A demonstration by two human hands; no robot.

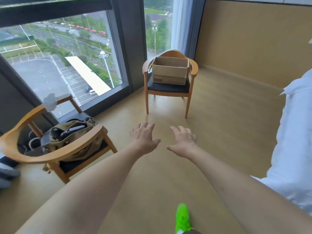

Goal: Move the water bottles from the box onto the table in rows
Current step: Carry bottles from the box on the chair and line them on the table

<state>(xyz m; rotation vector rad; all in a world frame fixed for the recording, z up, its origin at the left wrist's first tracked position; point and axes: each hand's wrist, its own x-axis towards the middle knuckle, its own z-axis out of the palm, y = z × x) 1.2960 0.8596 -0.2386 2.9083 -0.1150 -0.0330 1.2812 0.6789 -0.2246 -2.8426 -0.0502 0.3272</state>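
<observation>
Sitting on a chair [168,88], the box [169,70] lies well beyond outstretched fingers [146,127].

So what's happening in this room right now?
A person is reaching both bare arms forward, left hand and right hand open and holding nothing. Ahead, an open cardboard box sits on a wooden chair by the window; its contents barely show from here. No water bottles are out and no table is in view. A nearer chair holds an olive bag.
</observation>
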